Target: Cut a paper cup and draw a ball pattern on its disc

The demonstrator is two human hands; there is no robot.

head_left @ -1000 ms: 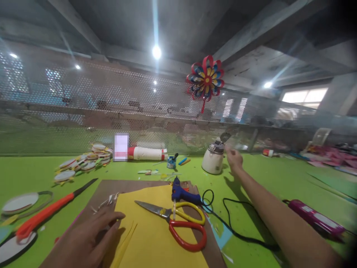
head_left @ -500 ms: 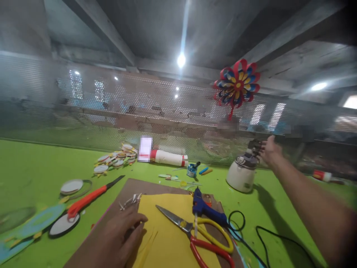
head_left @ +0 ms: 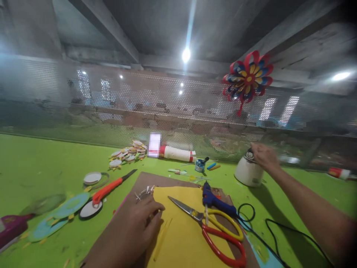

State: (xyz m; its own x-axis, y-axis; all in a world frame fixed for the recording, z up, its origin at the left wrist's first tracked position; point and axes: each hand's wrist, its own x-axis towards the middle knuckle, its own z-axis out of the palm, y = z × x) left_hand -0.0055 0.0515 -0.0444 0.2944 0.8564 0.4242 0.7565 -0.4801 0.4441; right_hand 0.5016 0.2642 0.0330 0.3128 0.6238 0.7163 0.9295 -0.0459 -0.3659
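My left hand (head_left: 142, 223) rests on a yellow sheet (head_left: 181, 197) with loosely bent fingers and a gap beside the thumb. Nothing shows in its grasp. Curled white strips (head_left: 146, 191) lie just beyond its knuckles. At the right, my outstretched right hand (head_left: 263, 155) is closed around the dark top of a white, cone-shaped container (head_left: 248, 174), which stands on the green table; its fingertips are partly hidden. Scissors (head_left: 192, 212) with one yellow and one red handle lie on the sheet, and a blue glue gun (head_left: 219, 201) rests close by them.
An orange utility knife (head_left: 111, 186) and flower-like paper pieces (head_left: 72, 204) lie at the left. Farther back are a blue jar (head_left: 199, 166) and a white-and-red roll (head_left: 178, 153). A cable (head_left: 287, 227) crosses the right side. A mesh screen (head_left: 167, 100) borders the table.
My right hand has come down and closed on the container's top; before, its fingers were raised around the dark top part. The view has turned slightly left. My left hand stays on the sheet.
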